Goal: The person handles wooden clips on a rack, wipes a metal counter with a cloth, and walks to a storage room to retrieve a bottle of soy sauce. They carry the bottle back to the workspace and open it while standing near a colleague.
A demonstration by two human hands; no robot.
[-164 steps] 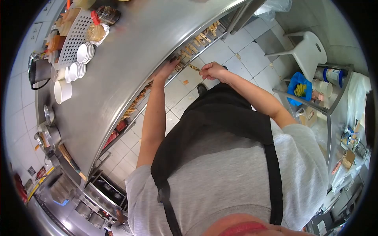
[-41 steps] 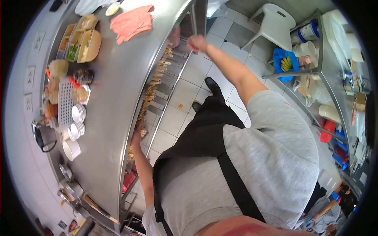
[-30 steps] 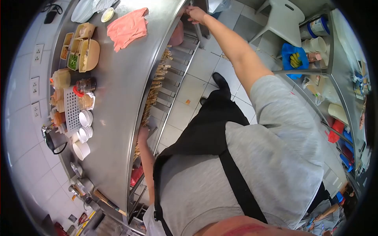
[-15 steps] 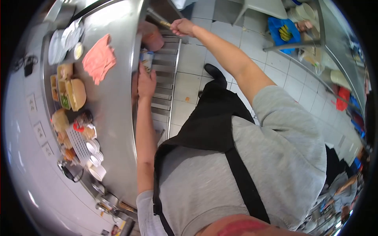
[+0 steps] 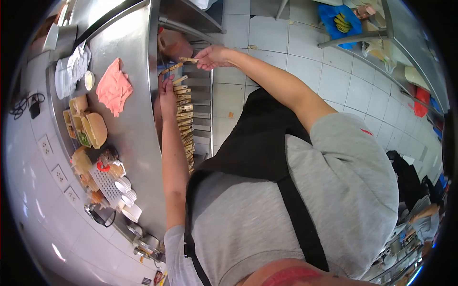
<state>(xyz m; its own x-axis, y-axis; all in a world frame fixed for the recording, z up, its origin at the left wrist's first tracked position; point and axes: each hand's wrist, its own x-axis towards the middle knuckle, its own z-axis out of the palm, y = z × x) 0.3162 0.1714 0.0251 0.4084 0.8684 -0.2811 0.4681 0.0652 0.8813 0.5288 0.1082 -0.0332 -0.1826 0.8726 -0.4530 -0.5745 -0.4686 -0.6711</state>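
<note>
Below the edge of the steel counter (image 5: 136, 143), a long row of small wooden pieces (image 5: 184, 108) that look like clothespins runs along a slatted metal rack (image 5: 204, 102). My right hand (image 5: 212, 57) pinches the end of one wooden clothespin (image 5: 188, 60) at the far end of the row. Another wooden clothespin (image 5: 172, 68) lies slanted just beside it. My left hand (image 5: 167, 95) is under the counter's edge, close to the row's far end, its fingers bunched together. What they hold, if anything, is hidden.
On the counter lie a pink cloth (image 5: 114, 87), stacked white plates (image 5: 64, 78), food containers (image 5: 90, 125) and white cups (image 5: 126, 190). A reddish container (image 5: 174, 44) stands beyond my hands. Right, a steel table (image 5: 405, 47) has a blue bag with bananas (image 5: 341, 23) beneath.
The row of wooden clothespins now shows on the rack, where bare slats were seen. My right hand has come lower and nearer my left, whose fingers have drawn together.
</note>
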